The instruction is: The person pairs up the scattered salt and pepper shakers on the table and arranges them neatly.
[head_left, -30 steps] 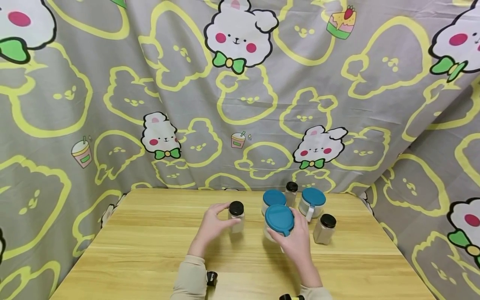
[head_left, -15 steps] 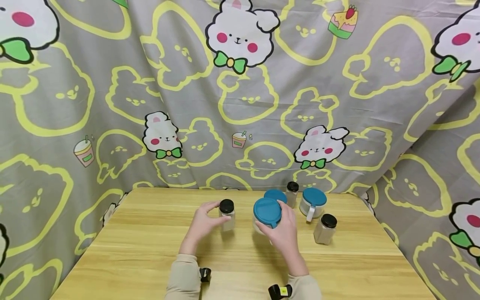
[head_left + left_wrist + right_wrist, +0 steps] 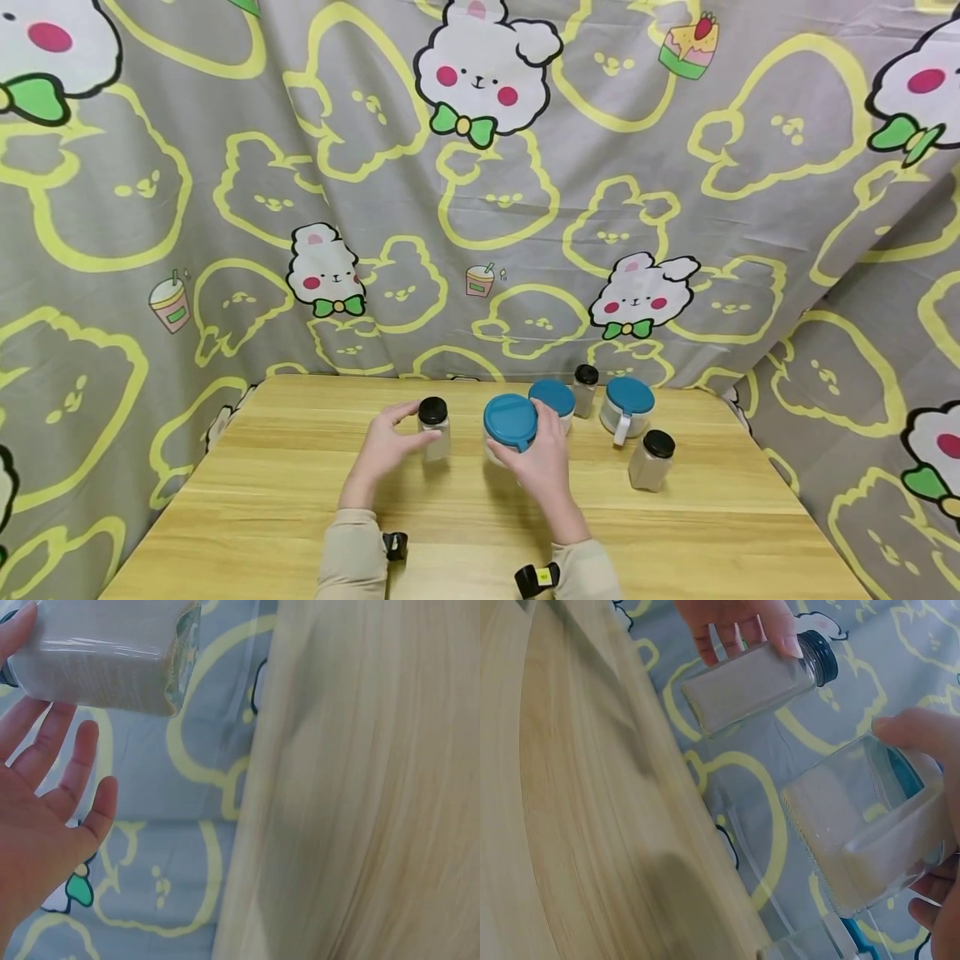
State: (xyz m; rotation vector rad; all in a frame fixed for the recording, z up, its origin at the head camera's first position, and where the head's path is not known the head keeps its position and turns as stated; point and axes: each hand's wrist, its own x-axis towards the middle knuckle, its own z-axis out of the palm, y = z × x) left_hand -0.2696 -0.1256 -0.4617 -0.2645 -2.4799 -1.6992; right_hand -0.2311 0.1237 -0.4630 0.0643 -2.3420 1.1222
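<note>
My left hand (image 3: 384, 448) holds a small clear spice jar (image 3: 437, 443) with a black lid, thumb on one side and fingers on the other. In the left wrist view the jar's glass base (image 3: 97, 667) hangs clear of the table. My right hand (image 3: 546, 460) grips a glass seasoning jar (image 3: 510, 418) by its upper part; it has a blue lid and a handle. The right wrist view shows this square-bodied jar (image 3: 847, 825) raised off the wood, tilted in the picture, beside the black-lidded jar (image 3: 746, 686). Both jars look pale inside.
Right of my hands, a blue-lidded jar (image 3: 552, 395), a black-lidded jar (image 3: 586, 390) and another blue-lidded jar with a handle (image 3: 628, 402) stand near the back edge. Closer in stands a second black-lidded jar (image 3: 651, 463). A patterned curtain (image 3: 405, 200) hangs behind the wooden table (image 3: 277, 483).
Both hands have moved left across the table, each carrying its jar. The blue-lidded jar in my right hand has come away from the group at the back right, which stays put.
</note>
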